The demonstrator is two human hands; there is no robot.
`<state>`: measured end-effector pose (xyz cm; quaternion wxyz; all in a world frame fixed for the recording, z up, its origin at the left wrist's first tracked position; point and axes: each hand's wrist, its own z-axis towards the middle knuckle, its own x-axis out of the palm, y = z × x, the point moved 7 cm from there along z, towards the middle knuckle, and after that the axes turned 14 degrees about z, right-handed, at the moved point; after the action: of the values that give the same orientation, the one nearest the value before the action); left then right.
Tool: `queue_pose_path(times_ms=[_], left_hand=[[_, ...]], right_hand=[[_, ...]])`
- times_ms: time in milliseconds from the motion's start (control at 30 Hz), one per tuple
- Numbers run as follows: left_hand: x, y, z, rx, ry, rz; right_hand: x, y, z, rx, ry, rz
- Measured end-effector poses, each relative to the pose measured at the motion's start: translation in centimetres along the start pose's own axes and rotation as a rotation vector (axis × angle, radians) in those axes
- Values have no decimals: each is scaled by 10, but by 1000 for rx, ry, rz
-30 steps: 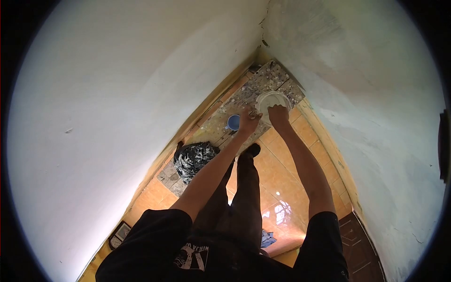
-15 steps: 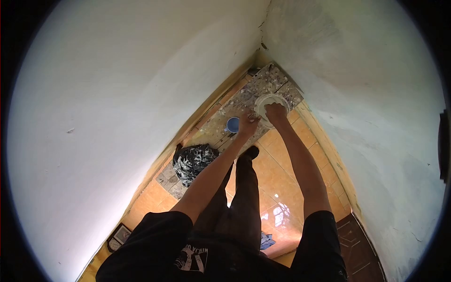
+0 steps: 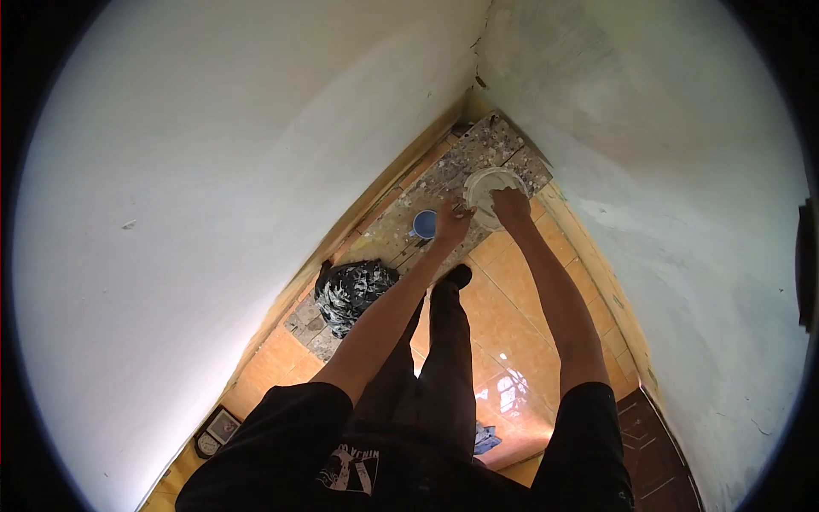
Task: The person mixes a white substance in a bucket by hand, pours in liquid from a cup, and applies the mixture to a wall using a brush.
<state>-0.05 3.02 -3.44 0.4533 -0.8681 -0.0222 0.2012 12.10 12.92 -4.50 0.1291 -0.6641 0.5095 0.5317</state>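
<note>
A round whitish tub (image 3: pixel 479 181) with pale contents stands on a paint-spattered plank platform (image 3: pixel 405 192). My left hand (image 3: pixel 453 222) is at the tub's left side, fingers bent at its rim; what it grips is too small to tell. Over the tub's right part is my right hand (image 3: pixel 510 206), its fingers closed and pointing into the tub; anything held there is hidden. Just left of my left hand sits a blue cup (image 3: pixel 424 224).
A dark, white-smeared cloth or bag (image 3: pixel 351 294) lies on the platform's near end. Pale walls (image 3: pixel 213 171) meet in a corner ahead. Below are orange floor tiles (image 3: pixel 503 299), my legs, and a brown door (image 3: pixel 653 452) at the lower right.
My right hand has shifted slightly right and toward me, from the tub's middle to its right side. My left hand has barely moved.
</note>
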Motion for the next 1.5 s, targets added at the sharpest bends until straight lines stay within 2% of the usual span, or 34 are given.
queue_pose_path(times_ms=[67, 267, 400, 533, 600, 667, 800, 900, 1000, 1100, 1300, 1367, 1500], left_hand=[[4, 10, 5, 39, -15, -65], [4, 7, 3, 62, -62, -52], [7, 13, 4, 51, -33, -162], [0, 3, -2, 68, -69, 55], [-5, -11, -10, 147, -137, 159], [-6, -7, -5, 127, -119, 176], [-27, -23, -3, 105, -183, 313], [-34, -13, 11, 80, -106, 320], [-49, -14, 8, 190, -151, 217], [-67, 28, 7, 319, -284, 479], [-67, 69, -22, 212, -70, 722], [-66, 69, -24, 223, -61, 743], [-61, 83, -14, 204, -116, 776]], right_hand=[[8, 7, -1, 58, 78, 25], [1, 31, -7, -7, -12, 1], [-16, 12, -9, 92, 51, -6], [-73, -3, -44, 268, -40, 168], [-88, -12, -66, 341, -107, 254], [-95, -19, -83, 404, -186, 322], [-89, -18, -101, 462, -240, 401], [-74, -13, -105, 488, -228, 472], [-61, -9, -108, 496, -224, 504], [-52, -9, -113, 485, -247, 491], [-33, -11, -121, 530, -250, 671], [-31, -9, -125, 526, -244, 786], [-20, -12, -130, 490, -340, 780]])
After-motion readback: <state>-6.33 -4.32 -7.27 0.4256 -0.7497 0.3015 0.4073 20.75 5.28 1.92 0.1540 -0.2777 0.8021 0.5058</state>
